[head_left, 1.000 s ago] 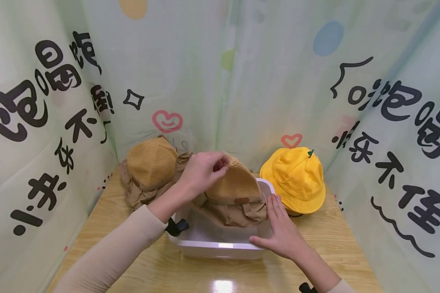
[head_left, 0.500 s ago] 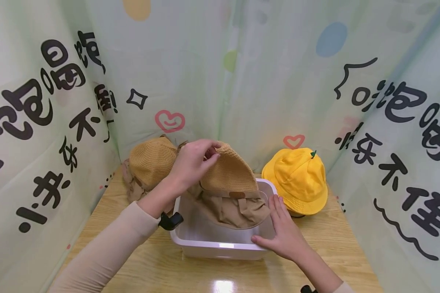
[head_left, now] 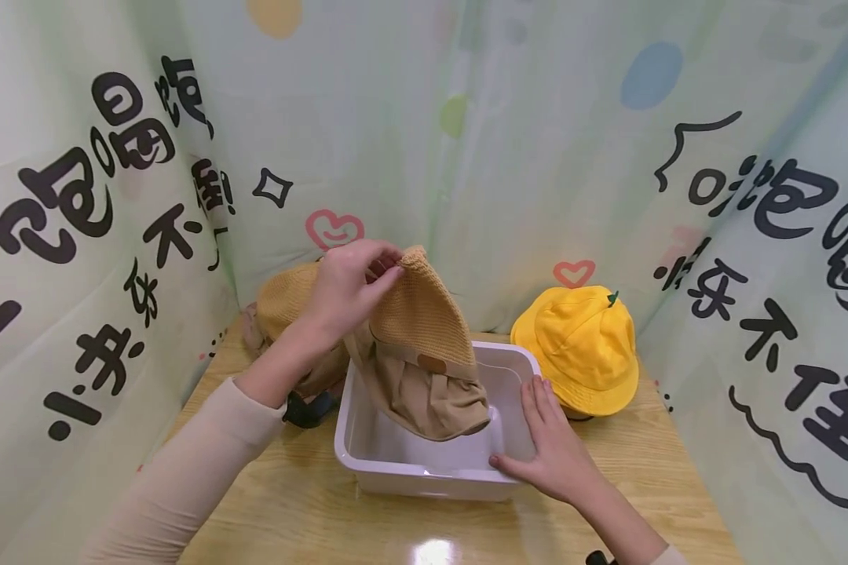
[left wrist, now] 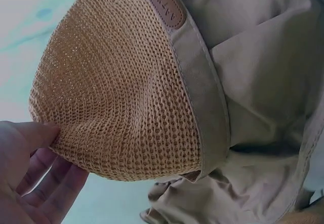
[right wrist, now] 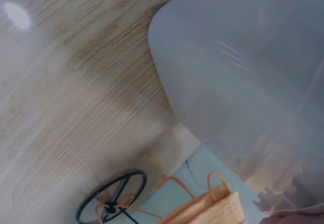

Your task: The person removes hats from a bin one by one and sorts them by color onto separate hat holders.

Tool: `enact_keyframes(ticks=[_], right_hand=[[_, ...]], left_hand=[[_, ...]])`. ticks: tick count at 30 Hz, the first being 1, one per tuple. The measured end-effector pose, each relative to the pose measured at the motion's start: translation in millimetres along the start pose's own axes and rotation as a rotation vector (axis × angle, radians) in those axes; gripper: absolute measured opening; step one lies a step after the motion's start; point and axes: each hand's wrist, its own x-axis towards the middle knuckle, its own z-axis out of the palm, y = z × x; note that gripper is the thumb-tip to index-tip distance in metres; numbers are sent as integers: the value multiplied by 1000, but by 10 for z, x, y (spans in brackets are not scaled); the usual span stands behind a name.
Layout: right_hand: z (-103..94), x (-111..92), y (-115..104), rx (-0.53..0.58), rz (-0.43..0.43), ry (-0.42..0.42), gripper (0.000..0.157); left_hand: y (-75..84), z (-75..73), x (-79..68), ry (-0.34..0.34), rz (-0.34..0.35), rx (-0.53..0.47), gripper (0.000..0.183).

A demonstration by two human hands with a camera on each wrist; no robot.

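Observation:
My left hand pinches the top of a sun hat with a tan knitted crown, a brown cloth brim and a small leather patch. The hat hangs tilted over a white plastic basin. In the left wrist view, thumb and fingers hold the edge of the knitted crown. My right hand rests on the basin's right rim with its fingers straight. Only a bit of fingertip shows at the lower right of the right wrist view, beside the basin wall.
Another tan and brown hat is at the back left, partly behind my left arm. A yellow hat stands right of the basin. A black spoked ring with orange cords shows low in the right wrist view. Curtains surround the wooden table.
My left hand has risen and moved left, lifting the sun hat further out of the basin. My right hand has stayed on the rim.

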Motion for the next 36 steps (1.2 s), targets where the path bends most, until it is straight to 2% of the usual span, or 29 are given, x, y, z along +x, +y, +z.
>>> enact_keyframes(ticks=[9, 18, 27, 36], right_hand=[[0, 6, 13, -1, -7, -15, 123], [10, 3, 14, 5, -9, -15, 123], [10, 1, 15, 2, -1, -9, 121], [8, 10, 0, 9, -9, -6, 122]], left_hand=[[-91, -283, 93, 77, 6, 28, 8], [-192, -531, 105, 102, -55, 86, 9], [-275, -685, 185, 143, -75, 127, 9], [-402, -831, 261, 246, -65, 208, 10]])
